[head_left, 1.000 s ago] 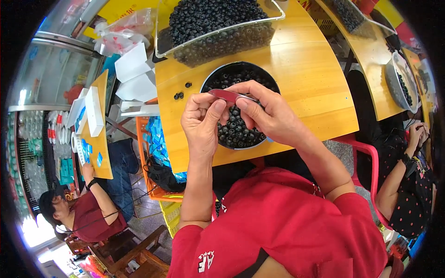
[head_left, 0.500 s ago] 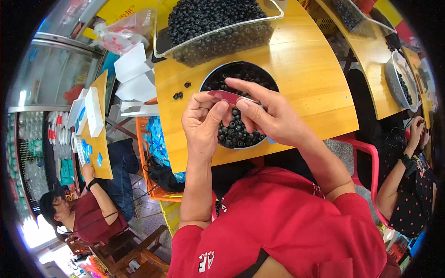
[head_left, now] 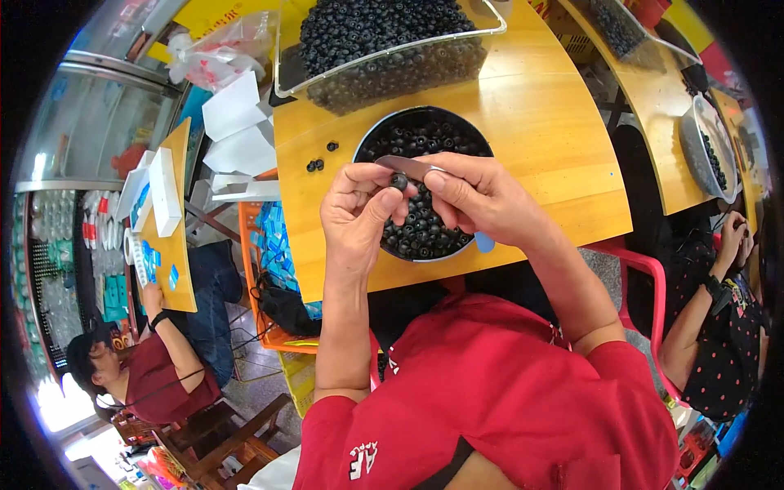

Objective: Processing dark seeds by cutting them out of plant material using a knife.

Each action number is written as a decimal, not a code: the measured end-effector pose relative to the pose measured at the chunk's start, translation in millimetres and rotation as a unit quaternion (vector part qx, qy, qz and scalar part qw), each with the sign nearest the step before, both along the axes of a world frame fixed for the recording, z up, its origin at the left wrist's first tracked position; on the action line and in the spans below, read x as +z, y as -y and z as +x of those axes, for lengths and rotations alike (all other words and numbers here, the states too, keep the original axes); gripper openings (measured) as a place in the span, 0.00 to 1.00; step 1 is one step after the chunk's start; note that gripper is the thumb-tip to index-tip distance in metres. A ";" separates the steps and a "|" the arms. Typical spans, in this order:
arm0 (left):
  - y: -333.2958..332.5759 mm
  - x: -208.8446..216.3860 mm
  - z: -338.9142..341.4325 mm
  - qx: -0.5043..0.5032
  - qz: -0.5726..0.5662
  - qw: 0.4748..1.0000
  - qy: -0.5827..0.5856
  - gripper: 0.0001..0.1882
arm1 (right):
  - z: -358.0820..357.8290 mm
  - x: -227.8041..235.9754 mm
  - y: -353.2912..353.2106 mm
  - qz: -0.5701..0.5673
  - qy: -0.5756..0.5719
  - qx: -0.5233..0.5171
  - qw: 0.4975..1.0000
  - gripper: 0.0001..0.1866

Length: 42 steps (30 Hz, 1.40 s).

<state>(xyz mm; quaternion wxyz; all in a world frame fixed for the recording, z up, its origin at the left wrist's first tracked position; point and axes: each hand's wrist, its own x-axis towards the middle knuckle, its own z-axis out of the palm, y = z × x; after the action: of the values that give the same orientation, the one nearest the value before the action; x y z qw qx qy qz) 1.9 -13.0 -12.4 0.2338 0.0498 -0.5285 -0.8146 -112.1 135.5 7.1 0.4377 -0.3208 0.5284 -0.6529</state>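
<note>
My left hand (head_left: pixel 353 214) pinches one small black ring-shaped piece (head_left: pixel 398 181) with a hole in it, between thumb and fingers. In my right hand (head_left: pixel 498 200) is a small knife (head_left: pixel 408 167); its blade lies across the top of the piece, and its blue handle (head_left: pixel 484 242) pokes out below the palm. Both hands are over a round dark bowl (head_left: pixel 425 109) full of similar black pieces (head_left: pixel 425 233), hiding part of it.
Behind the bowl, a clear plastic bin (head_left: pixel 495 30) holds a heap of black pieces. A few loose ones (head_left: pixel 315 165) lie on the wooden table (head_left: pixel 555 163). An orange crate (head_left: pixel 255 278) with blue packets stands left. Other people sit at both sides.
The knife blade has turned from broad reddish face to a darker, flatter angle. The black piece in my left hand now shows below it, and the blue handle has come into clearer view.
</note>
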 end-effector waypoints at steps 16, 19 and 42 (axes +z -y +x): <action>10.7 12.2 5.0 -0.020 -0.035 0.994 0.100 0.13 | 6.4 4.0 3.9 0.035 -0.046 -0.040 0.998 0.15; 9.6 9.2 4.1 -0.036 0.006 0.996 0.087 0.14 | 3.1 3.2 2.7 0.050 0.002 -0.032 0.998 0.15; 134.6 -64.5 39.8 0.292 -0.435 0.814 0.250 0.14 | -5.8 5.5 -11.4 0.043 0.046 -0.091 0.994 0.14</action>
<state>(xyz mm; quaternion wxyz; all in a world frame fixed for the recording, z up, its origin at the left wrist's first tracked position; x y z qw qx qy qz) 41.8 -147.6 -76.9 0.3178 0.2966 -0.8286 -0.3528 -117.8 146.9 12.6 0.4137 -0.2224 0.5622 -0.6807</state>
